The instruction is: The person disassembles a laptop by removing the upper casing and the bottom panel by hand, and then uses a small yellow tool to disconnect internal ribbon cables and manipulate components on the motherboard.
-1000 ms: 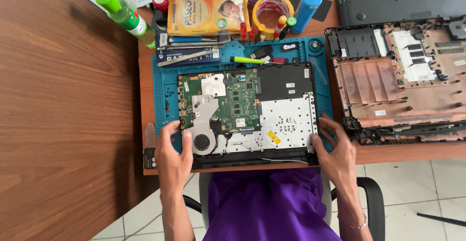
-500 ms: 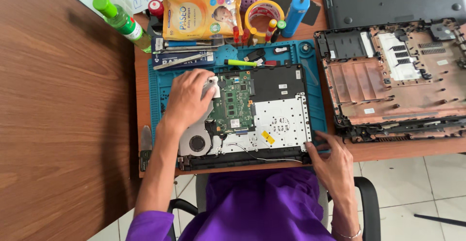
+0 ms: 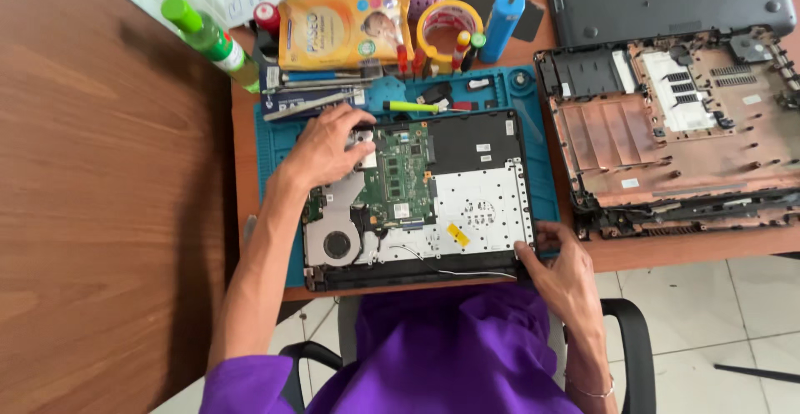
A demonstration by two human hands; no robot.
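- Head view shows an opened laptop point(image 3: 433, 205) lying on a blue repair mat point(image 3: 546, 143) on the tabletop point(image 3: 108, 214), close to the person's body.
- Left hand point(image 3: 321, 149) rests fingers-down on the upper left corner of the green mainboard point(image 3: 400, 176); whether its grip pinches anything cannot be told.
- Right hand point(image 3: 560, 272) clasps the laptop's lower right corner.
- Judged from this, stripping is well along: the bottom cover point(image 3: 675, 130) already lies apart to the right, while mainboard and fan point(image 3: 336, 245) remain seated.
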